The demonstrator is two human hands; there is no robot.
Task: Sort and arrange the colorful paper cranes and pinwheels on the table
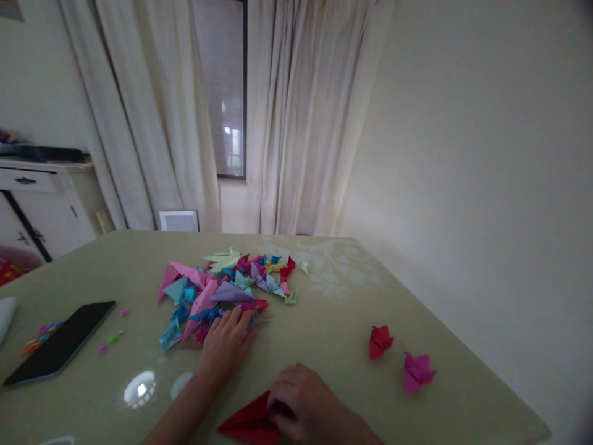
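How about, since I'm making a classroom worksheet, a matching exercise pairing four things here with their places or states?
Things:
1. Tablet
2. Right hand
3. Window
4. Left hand

Places or states:
A. Between the curtains
B. At the colourful paper pile
C. Lying on the table
D. Holding red paper

Pairs: 1-C, 2-D, 3-A, 4-B

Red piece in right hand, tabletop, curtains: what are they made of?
Red piece: likely matte paper, going by its sharp creases.
Tabletop: glossy, with bright reflections; glass or plastic, can't tell.
Curtains: probably dull-finish fabric, hanging in soft folds.
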